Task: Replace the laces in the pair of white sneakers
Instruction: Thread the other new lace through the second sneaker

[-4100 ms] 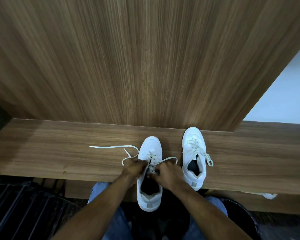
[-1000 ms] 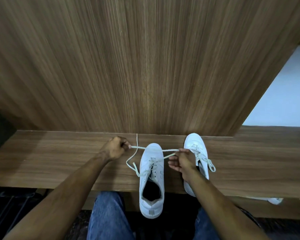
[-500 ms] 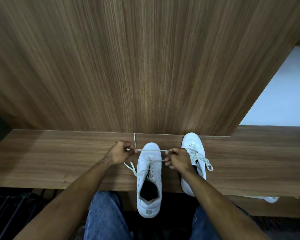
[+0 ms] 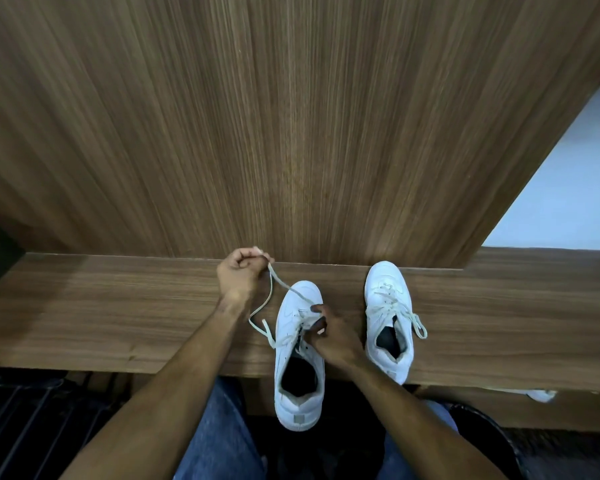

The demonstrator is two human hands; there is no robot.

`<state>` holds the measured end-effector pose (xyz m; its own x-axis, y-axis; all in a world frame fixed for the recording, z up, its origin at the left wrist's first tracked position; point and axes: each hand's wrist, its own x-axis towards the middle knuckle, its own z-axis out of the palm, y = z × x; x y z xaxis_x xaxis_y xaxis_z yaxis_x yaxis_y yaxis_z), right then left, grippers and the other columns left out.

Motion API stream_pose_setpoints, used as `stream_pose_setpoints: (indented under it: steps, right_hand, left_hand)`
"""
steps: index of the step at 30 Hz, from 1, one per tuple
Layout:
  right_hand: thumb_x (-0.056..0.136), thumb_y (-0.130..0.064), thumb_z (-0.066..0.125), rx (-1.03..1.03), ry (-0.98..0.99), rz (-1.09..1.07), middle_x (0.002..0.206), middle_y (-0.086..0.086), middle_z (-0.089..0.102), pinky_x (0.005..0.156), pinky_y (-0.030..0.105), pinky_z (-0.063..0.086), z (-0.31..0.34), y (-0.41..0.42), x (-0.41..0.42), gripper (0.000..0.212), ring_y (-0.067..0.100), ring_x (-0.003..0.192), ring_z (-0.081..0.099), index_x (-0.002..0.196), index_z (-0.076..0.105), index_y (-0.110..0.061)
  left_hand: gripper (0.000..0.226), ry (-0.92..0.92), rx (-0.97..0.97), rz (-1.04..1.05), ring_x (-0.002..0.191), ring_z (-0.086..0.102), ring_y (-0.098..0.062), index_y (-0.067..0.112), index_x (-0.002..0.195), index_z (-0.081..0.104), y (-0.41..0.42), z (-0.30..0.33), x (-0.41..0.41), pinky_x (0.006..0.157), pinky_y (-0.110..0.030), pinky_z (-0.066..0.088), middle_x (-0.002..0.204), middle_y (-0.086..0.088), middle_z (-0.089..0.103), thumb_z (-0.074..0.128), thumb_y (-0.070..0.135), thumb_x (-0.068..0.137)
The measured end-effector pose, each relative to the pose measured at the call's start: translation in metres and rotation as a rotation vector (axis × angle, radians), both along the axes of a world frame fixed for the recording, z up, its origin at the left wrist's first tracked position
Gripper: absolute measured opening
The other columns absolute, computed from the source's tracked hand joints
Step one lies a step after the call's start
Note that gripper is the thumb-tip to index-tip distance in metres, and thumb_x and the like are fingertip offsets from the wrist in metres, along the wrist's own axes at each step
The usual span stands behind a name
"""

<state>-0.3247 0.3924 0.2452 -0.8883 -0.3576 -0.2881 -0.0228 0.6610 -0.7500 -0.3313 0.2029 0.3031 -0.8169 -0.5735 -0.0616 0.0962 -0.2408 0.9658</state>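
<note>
Wooden bench (image 4: 84,313), seen from above. At left, our left hand (image 4: 241,273) was curled into a fist round one end of the lace (image 4: 293,293), held up near the back panel (image 4: 291,133) and drawing the strand taut toward the toe of the near sneaker (image 4: 297,344); a slack loop of the same lace hung beside the wrist and lay on the bench. This sneaker stood toe-first on the bench with its heel overhanging the front edge above our knees. Our right hand (image 4: 333,336) rested on its tongue, fingers (image 4: 317,311) bent and pinching the lace at the upper eyelets; exactly which eyelet we could not tell. The two hands were well apart, joined only by the strand. At right, the second sneaker (image 4: 390,317) stood just beside, fully laced, its bow loose over the outer side.

We judged the step in hand to be pulling a length through an eyelet. To do it well, the pull should run along the line of the eyelet, steady and not jerked, while the right hand pins the crossing so lower rows keep their tension and the flat lace does not twist.
</note>
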Motion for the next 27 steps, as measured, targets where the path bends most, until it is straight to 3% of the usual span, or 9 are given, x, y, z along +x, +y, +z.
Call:
stream_pose_setpoints:
  steps: [2, 4, 8, 13, 16, 19, 27]
  right_hand:
    - [0.072, -0.05, 0.066, 0.152, 0.072, 0.099, 0.1, -0.009, 0.067, 0.088, 0.033, 0.05, -0.001, 0.001, 0.011, 0.052, 0.015, 0.1, 0.061, 0.118, 0.052, -0.032]
    - [0.071, -0.058, 0.064, 0.28, 0.151, 0.204, 0.115, -0.003, 0.064, 0.09, 0.034, 0.048, -0.004, 0.002, 0.018, 0.059, 0.021, 0.109, 0.058, 0.119, 0.053, -0.026]
    - [0.079, -0.051, 0.061, 0.33, 0.221, 0.159, 0.119, -0.001, 0.063, 0.088, 0.032, 0.048, -0.016, 0.0, 0.02, 0.048, 0.023, 0.111, 0.059, 0.116, 0.058, -0.021]
    - [0.087, -0.035, 0.05, 0.183, 0.138, 0.01, 0.107, 0.002, 0.069, 0.083, 0.035, 0.05, -0.029, 0.002, 0.016, 0.026, 0.027, 0.103, 0.063, 0.103, 0.066, -0.022]
    - [0.084, -0.036, 0.047, 0.067, 0.073, -0.074, 0.107, 0.002, 0.072, 0.087, 0.035, 0.049, -0.032, 0.006, 0.012, 0.032, 0.026, 0.105, 0.063, 0.102, 0.07, -0.022]
    - [0.07, -0.04, 0.041, -0.011, -0.012, -0.123, 0.103, -0.001, 0.073, 0.089, 0.038, 0.051, -0.038, 0.008, 0.008, 0.044, 0.024, 0.103, 0.065, 0.099, 0.072, -0.026]
    - [0.065, -0.033, 0.045, -0.134, -0.076, -0.154, 0.092, -0.005, 0.075, 0.088, 0.038, 0.052, -0.05, 0.011, 0.002, 0.03, 0.018, 0.096, 0.067, 0.075, 0.069, -0.047]
  left_hand:
    - [0.023, -0.026, -0.387, -0.113, 0.063, 0.062, 0.0, 0.013, 0.076, 0.067, -0.001, -0.009, 0.002, 0.067, -0.018, 0.051, 0.065, 0.009, 0.07, 0.065, -0.009, 0.082]
    - [0.017, -0.133, -0.69, -0.28, 0.063, 0.062, 0.001, 0.02, 0.076, 0.072, 0.001, -0.021, 0.009, 0.066, -0.02, 0.052, 0.068, 0.01, 0.071, 0.07, 0.004, 0.083]
    - [0.01, -0.32, -1.018, -0.584, 0.057, 0.056, 0.002, 0.02, 0.082, 0.073, 0.017, -0.045, 0.03, 0.063, -0.022, 0.046, 0.064, 0.011, 0.064, 0.066, 0.013, 0.083]
    - [0.007, -0.447, -1.082, -0.612, 0.069, 0.061, -0.016, 0.025, 0.084, 0.073, 0.034, -0.059, 0.049, 0.061, -0.023, 0.041, 0.063, 0.006, 0.058, 0.066, 0.024, 0.081]
    - [0.012, -0.48, -1.135, -0.592, 0.081, 0.065, -0.019, 0.029, 0.087, 0.073, 0.038, -0.058, 0.048, 0.068, -0.028, 0.048, 0.078, 0.0, 0.069, 0.063, 0.028, 0.08]
    - [0.018, -0.532, -1.23, -0.574, 0.092, 0.064, -0.021, 0.032, 0.093, 0.073, 0.043, -0.056, 0.046, 0.075, -0.031, 0.051, 0.089, -0.002, 0.072, 0.061, 0.032, 0.08]
    - [0.02, -0.624, -1.325, -0.547, 0.11, 0.056, -0.028, 0.03, 0.098, 0.07, 0.056, -0.056, 0.042, 0.086, -0.034, 0.048, 0.108, -0.006, 0.068, 0.058, 0.033, 0.082]
